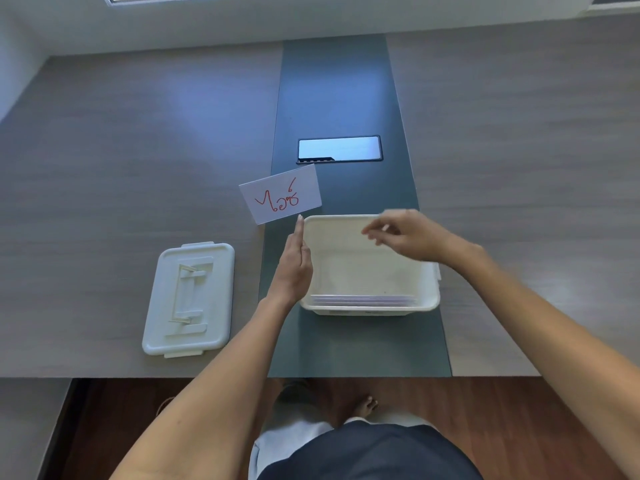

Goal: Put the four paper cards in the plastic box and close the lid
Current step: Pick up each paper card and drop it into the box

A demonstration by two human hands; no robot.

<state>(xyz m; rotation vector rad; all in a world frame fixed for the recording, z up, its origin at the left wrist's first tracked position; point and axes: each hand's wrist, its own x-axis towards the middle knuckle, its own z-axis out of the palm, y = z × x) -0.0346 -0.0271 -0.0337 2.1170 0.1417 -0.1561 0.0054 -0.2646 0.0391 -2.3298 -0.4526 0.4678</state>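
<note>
A white paper card (pixel 280 195) with red handwriting lies tilted just beyond the far left corner of the open white plastic box (pixel 427 299). My left hand (pixel 292 268) stretches edge-on along the box's left side, its fingertips pinching the card's near right corner. My right hand (pixel 407 237) hovers blurred over the box's far half, fingers loosely curled and apart, holding nothing. Inside the box, several cards (pixel 363 300) stand on edge against the near wall. The box's lid (pixel 190 299) lies flat on the table to the left, handle up.
The box sits on a dark green strip (pixel 332 98) down the middle of the grey table. A black-framed cable hatch (pixel 339 148) is set into the strip behind the card. The table's near edge (pixel 138 375) runs just below the lid.
</note>
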